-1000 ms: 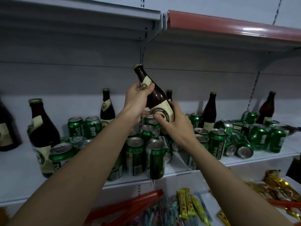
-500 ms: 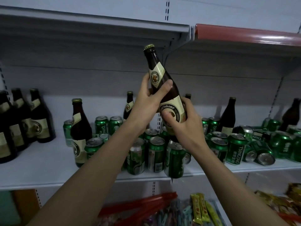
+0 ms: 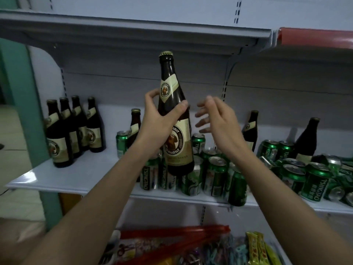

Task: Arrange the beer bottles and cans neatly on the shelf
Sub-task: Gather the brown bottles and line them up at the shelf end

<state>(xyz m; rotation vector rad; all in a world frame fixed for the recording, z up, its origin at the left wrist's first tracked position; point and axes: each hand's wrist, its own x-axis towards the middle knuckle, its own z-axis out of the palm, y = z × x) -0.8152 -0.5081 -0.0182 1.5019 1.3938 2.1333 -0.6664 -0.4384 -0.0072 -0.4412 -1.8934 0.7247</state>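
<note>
At the far left of the white shelf [image 3: 80, 175] stand 4 dark beer bottles [image 3: 76, 129] in a tidy row, upright, close beside each other. Right of them, 1 more brown bottle [image 3: 134, 125] stands beside a green can [image 3: 121, 143]. Near the middle, the left hand [image 3: 158, 121] grasps a big brown bottle [image 3: 174, 115] around its shoulder, thumb on the front, fingers curled behind; the bottle is upright, lifted above a group of standing green cans [image 3: 193, 173]. Just right of it, the right hand [image 3: 217, 119] is released, fingers spread and relaxed, apart from the glass. Further right, 2 dark bottles [image 3: 305, 140] stand among a messy heap of cans [image 3: 313, 176], some upright and some lying on their sides. Below the shelf, near, lie colourful packets [image 3: 256, 249].
</note>
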